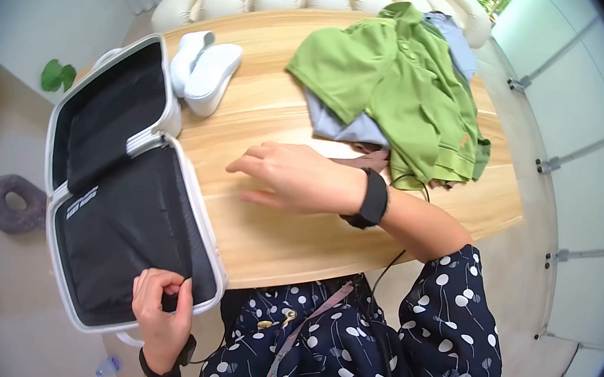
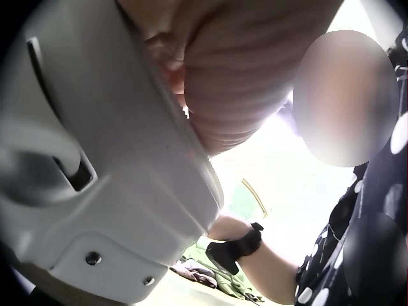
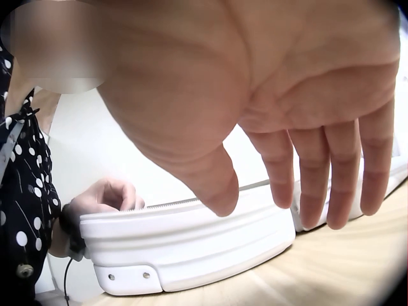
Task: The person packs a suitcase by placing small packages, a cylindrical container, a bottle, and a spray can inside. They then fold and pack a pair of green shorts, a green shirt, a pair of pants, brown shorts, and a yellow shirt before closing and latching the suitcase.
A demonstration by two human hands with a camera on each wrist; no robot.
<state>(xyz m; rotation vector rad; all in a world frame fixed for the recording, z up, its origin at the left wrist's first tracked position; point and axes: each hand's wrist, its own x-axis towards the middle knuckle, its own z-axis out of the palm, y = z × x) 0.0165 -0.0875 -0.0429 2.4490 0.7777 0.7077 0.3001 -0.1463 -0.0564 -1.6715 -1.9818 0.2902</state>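
An open white suitcase (image 1: 201,214) with a black lining lies at the left of the table. My left hand (image 1: 161,307) is at its near end, fingers curled, thumb and forefinger pinching the edge of the black divider panel (image 1: 126,235). What small part sits between those fingertips is hidden. In the left wrist view the white shell (image 2: 127,159) covers much of the scene. My right hand (image 1: 288,175) hovers over the table right of the suitcase, fingers loosely extended and holding nothing. The right wrist view shows its palm and spread fingers (image 3: 310,172) in front of the suitcase side.
White shoes (image 1: 211,78) stand beside the suitcase's far half. A green shirt (image 1: 411,96) lies over blue-grey clothing (image 1: 344,122) at the table's far right, with a brown garment (image 1: 366,159) at its near side. A cable runs past the right forearm.
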